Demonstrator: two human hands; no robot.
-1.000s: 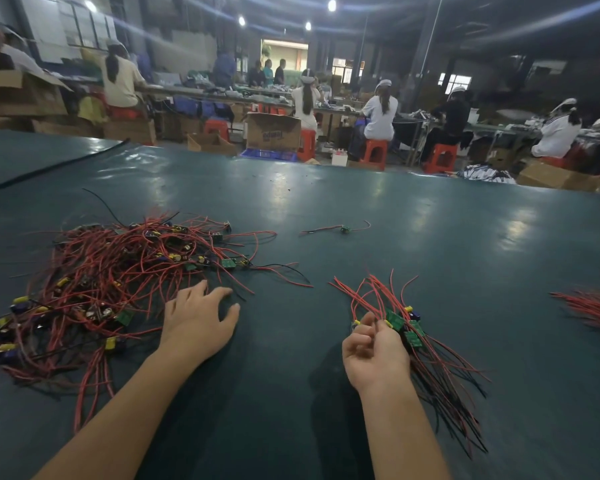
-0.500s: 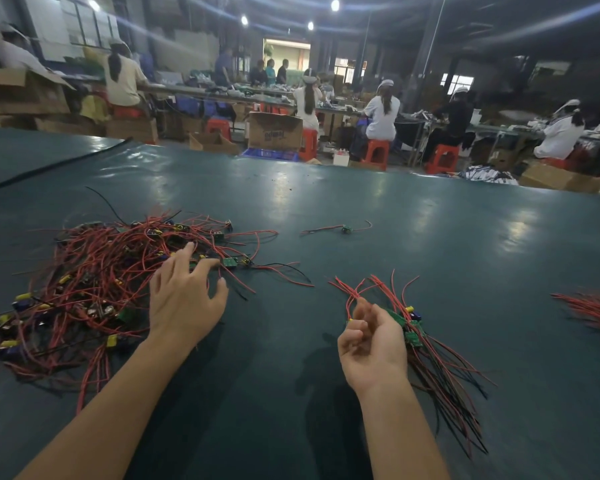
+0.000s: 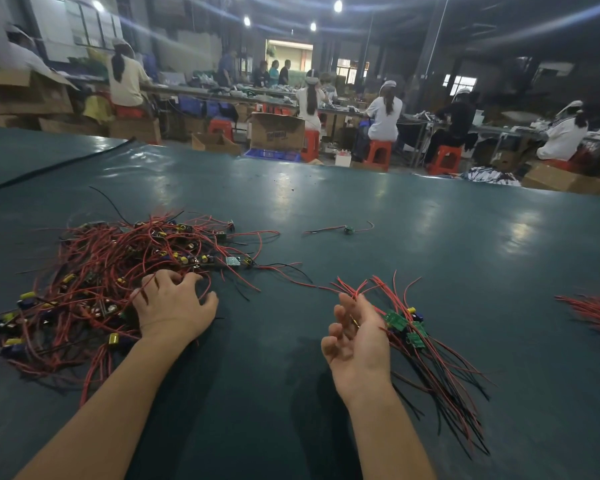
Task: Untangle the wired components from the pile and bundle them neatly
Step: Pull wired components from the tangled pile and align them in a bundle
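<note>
Since our right hand (image 3: 358,337) has unclenched beside the bundle (image 3: 439,372) | our left hand (image 3: 174,306) now claws into the pile (image 3: 101,261), grip unconfirmed | next component due.

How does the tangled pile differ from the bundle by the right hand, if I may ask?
The pile is larger, the bundle smaller. The pile's wires loop every way; the bundle's run roughly parallel. Both have red and black wires with small boards.
</note>
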